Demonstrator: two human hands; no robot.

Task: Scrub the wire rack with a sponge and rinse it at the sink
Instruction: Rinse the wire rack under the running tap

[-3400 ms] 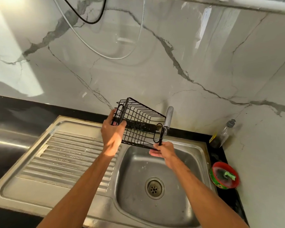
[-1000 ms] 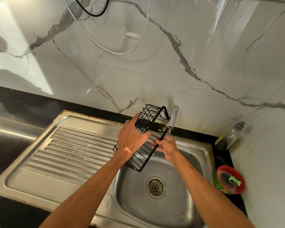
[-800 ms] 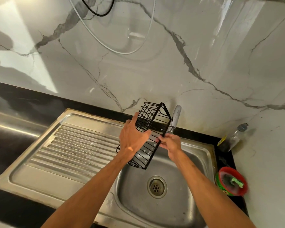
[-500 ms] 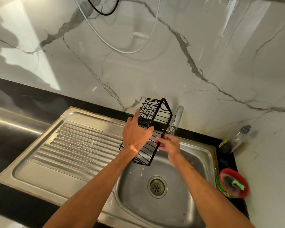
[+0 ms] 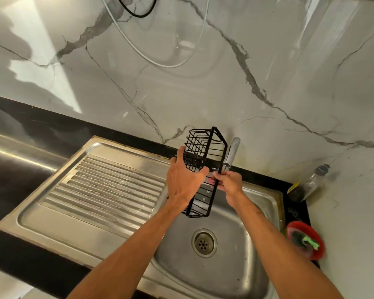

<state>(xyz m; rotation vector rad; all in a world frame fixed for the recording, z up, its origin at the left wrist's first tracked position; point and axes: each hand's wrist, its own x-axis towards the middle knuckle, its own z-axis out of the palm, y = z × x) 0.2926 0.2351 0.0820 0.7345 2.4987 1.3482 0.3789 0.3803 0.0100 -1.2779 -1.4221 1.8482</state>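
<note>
The steel sink [image 5: 225, 270] looks dry. Above its drain, at twelve o'clock, the black wire rack [image 5: 205, 147] stands on end, the left hand [image 5: 184, 182] gripping its side and the right hand [image 5: 229, 183] pinching an edge wire beside the tap [image 5: 232, 152]. Scrubbing seems not yet begun: at three o'clock a bottle [image 5: 309, 186] and a red bowl [image 5: 316, 254] hold the surface, the sponge [image 5: 309, 241] in the bowl.

Bright sun patch upper left; wide-angle edge warp.
</note>
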